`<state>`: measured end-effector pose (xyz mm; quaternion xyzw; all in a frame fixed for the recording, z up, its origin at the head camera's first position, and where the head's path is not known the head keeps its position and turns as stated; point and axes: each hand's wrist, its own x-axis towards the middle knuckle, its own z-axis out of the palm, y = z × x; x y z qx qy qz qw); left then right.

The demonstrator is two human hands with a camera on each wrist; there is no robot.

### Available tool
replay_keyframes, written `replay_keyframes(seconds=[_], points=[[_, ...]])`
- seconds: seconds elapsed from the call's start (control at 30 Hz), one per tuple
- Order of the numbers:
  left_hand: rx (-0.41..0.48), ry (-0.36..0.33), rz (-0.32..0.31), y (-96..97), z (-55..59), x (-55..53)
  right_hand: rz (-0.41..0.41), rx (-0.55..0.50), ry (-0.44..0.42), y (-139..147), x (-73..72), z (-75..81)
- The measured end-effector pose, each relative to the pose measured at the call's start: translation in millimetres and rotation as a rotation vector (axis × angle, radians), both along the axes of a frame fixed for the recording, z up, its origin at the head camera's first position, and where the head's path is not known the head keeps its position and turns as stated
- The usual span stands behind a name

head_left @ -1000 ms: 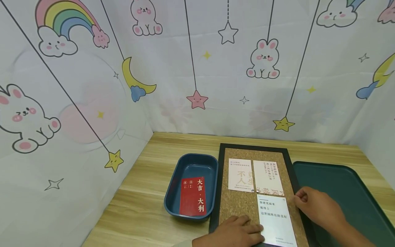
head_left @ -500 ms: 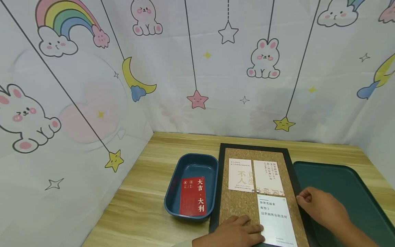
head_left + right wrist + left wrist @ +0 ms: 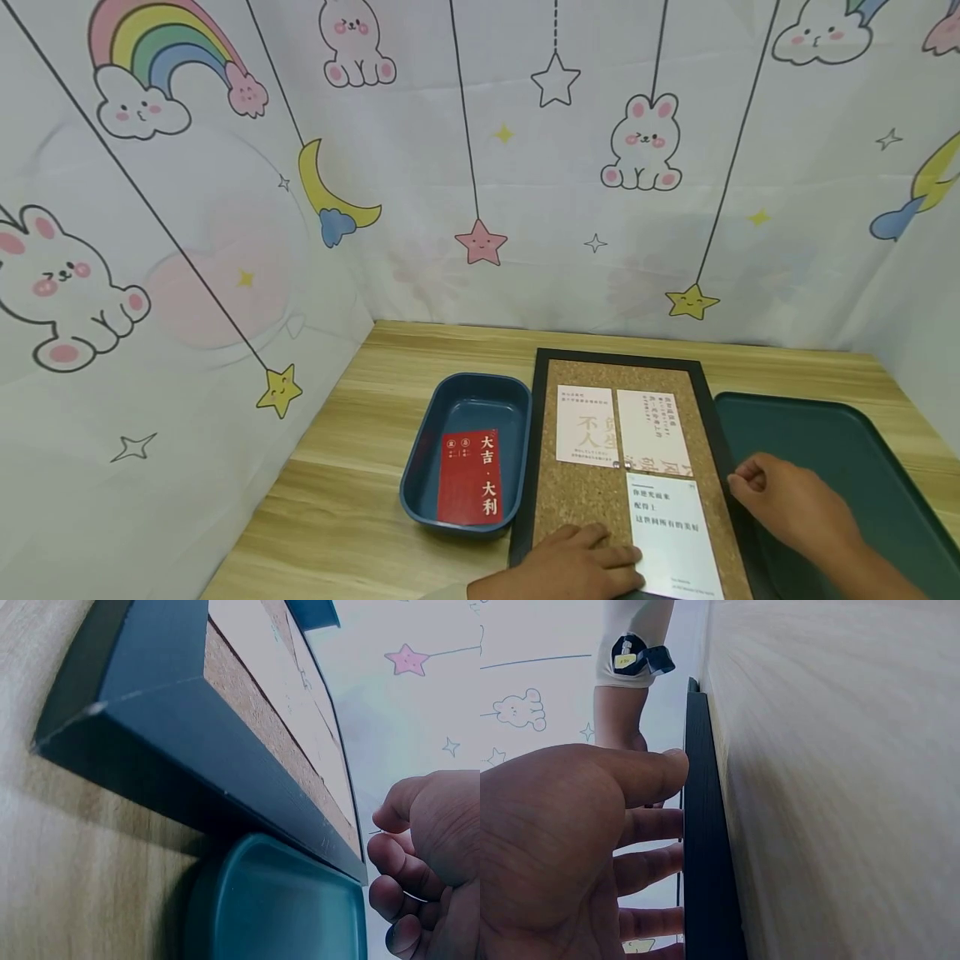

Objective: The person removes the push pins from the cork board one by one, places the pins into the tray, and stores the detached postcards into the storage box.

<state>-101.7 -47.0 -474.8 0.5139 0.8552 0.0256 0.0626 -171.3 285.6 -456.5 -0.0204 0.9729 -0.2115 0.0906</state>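
Note:
A black-framed cork board (image 3: 570, 500) lies on the table with three cards on it. Two pale cards, a left one (image 3: 587, 425) and a right one (image 3: 652, 432), sit side by side above a white printed card (image 3: 671, 533). Small shiny pins (image 3: 622, 464) show where the cards meet. My left hand (image 3: 573, 562) rests on the board's lower part, fingers straight, fingertips touching the white card's left edge. Beyond the right frame edge, my right hand (image 3: 798, 504) is raised with fingers curled. Between its thumb and forefinger a thin pin (image 3: 376, 832) pokes out; its head is hidden.
Left of the board stands a blue tray (image 3: 420, 467) holding a red card (image 3: 468, 479). A green tray (image 3: 795, 417) sits against the board's right side, under my right hand. A patterned cloth (image 3: 420, 167) hangs behind the wooden table (image 3: 337, 467).
My right hand has drifted slightly right, off the frame edge and farther over the green tray. The left hand and the cards have stayed put.

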Motion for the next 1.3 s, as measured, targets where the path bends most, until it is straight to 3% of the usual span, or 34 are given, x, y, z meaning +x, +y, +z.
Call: replay_keyframes(seconds=[0.37,0.83,1.3], points=[[0.004,0.024,-0.004,0.1,0.4,1.0,-0.02,0.001,-0.024,8.0,3.0,-0.5],[0.0,-0.015,0.0,1.1,0.9,0.0,-0.023,-0.01,-0.056,19.5,8.0,-2.8],[-0.005,0.031,-0.005,-0.1,1.5,1.2,-0.027,-0.025,-0.076,23.3,8.2,-4.5]])
